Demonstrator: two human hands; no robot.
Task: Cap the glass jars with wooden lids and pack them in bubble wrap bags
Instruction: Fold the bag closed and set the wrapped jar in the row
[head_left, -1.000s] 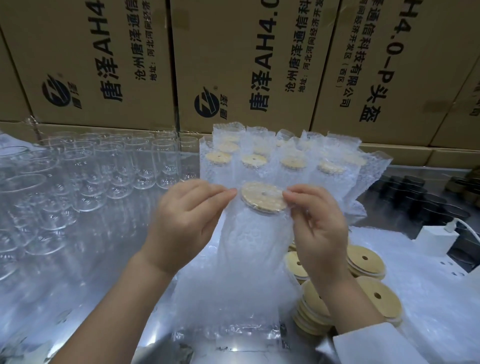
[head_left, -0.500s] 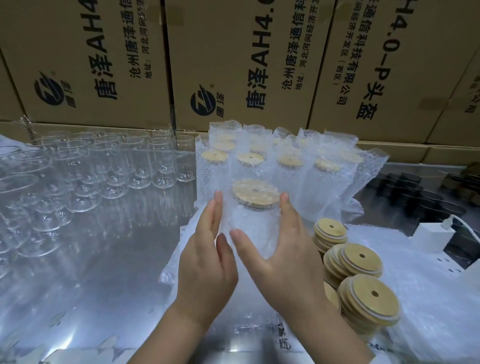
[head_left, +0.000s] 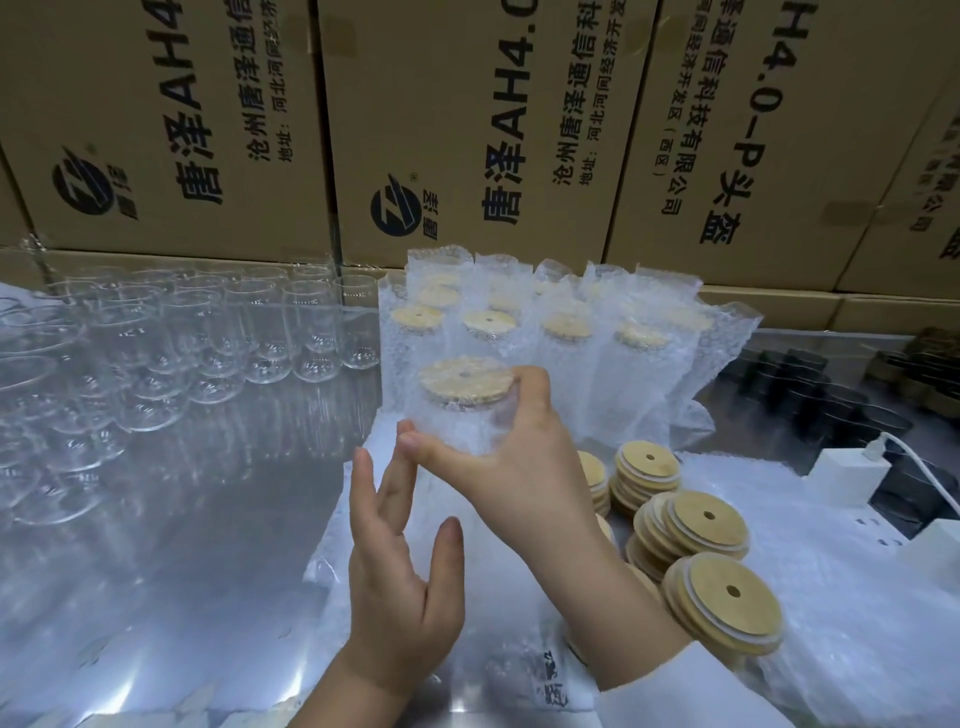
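At nine to ten o'clock of the view, a crowd of empty glass jars (head_left: 182, 353) stands uncapped on the shiny metal table (head_left: 156, 545). Just below centre, at six o'clock, the left hand (head_left: 400, 587) is raised with its fingers straight and spread and holds nothing. Its fingertips are just beside the lower edge of the wrapped jar, and whether they touch it cannot be told. At centre the right hand (head_left: 519, 467) is curled round the bagged jar (head_left: 457, 415), thumb across the near side and fingers round the far side up to the rim of its wooden lid (head_left: 465, 379). The jar is held upright above the table, close in front of the packed jars (head_left: 571, 332) at twelve to one o'clock. It is likely fairly light but hard and breakable, and the bubble wrap is soft and slippery over smooth glass. A full wrap around the body is therefore the safe hold, not a pinch on the loose bag top or on the lid, which may only be pressed in. At four o'clock lie stacks of spare lids (head_left: 691, 525) on bubble wrap bags (head_left: 857, 597), with a white charger (head_left: 841, 475) at three.
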